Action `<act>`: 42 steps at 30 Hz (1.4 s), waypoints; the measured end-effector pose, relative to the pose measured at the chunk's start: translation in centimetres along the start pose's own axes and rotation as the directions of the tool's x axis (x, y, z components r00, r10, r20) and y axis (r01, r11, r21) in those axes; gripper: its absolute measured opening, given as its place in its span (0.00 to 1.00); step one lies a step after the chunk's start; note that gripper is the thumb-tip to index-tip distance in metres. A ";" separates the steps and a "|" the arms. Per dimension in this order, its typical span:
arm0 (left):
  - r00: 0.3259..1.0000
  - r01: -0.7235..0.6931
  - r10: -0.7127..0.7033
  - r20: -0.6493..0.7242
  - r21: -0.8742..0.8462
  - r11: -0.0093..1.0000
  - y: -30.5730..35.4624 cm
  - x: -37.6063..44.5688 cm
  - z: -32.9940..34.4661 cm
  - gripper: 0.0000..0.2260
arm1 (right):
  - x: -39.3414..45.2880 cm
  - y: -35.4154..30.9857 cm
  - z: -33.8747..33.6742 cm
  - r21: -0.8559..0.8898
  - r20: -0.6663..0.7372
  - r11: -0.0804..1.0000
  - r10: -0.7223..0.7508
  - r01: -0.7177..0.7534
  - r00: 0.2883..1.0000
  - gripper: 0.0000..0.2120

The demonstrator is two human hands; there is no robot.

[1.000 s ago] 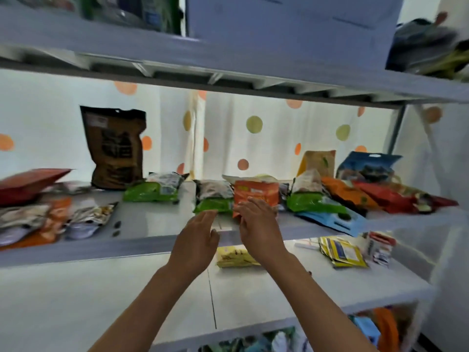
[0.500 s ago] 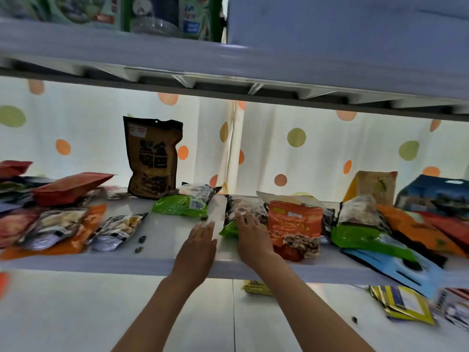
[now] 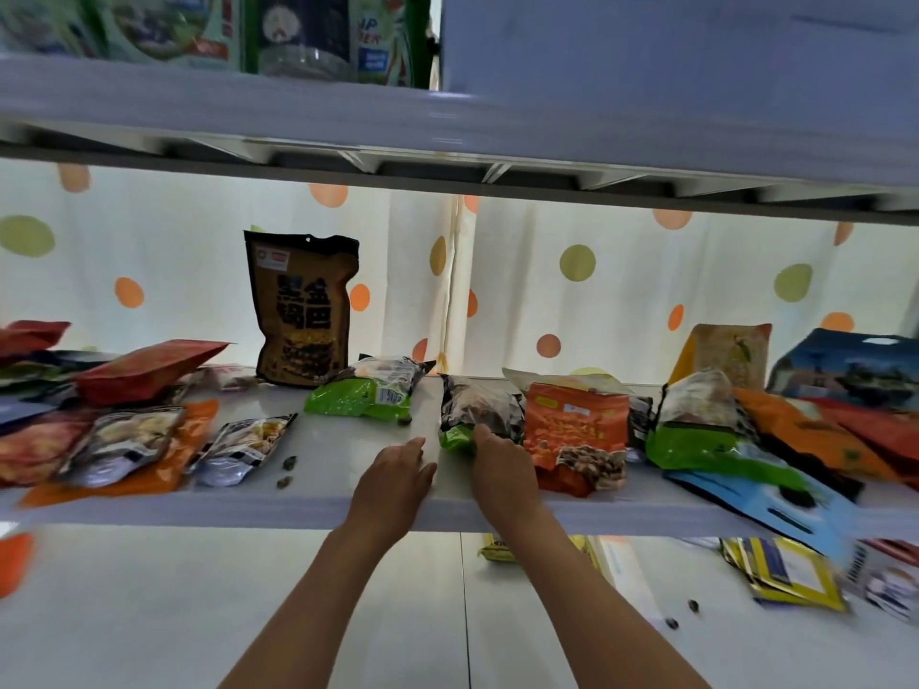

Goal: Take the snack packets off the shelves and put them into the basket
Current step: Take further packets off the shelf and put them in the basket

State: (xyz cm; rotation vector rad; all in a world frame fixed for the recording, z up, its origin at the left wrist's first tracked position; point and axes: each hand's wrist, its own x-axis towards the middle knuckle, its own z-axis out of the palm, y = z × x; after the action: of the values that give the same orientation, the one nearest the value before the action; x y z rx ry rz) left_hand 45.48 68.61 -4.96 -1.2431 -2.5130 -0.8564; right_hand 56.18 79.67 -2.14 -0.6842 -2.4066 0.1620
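one packet [image 3: 477,415] half behind right hand [image 3: 502,469]

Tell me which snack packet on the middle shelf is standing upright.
The tall brown packet with black lettering, at the back against the dotted curtain. The other packets on that shelf lie flat or lean on one another.

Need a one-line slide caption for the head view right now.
Both hands reach onto the middle shelf: right hand touching a green-and-clear snack packet, left hand open beside it.
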 end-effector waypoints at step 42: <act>0.788 0.569 0.142 0.599 -0.796 0.206 14.6 -18.0 2.5 0.34 | -22.4 0.1 -9.2 0.977 0.103 0.057 0.717 -0.206 0.689 0.13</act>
State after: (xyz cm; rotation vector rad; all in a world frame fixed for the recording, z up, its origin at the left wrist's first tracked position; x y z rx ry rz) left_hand 68.24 65.16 -8.65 -1.5280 -2.4776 -2.9261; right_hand 76.80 67.83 -6.85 -0.7315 -1.0539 1.5157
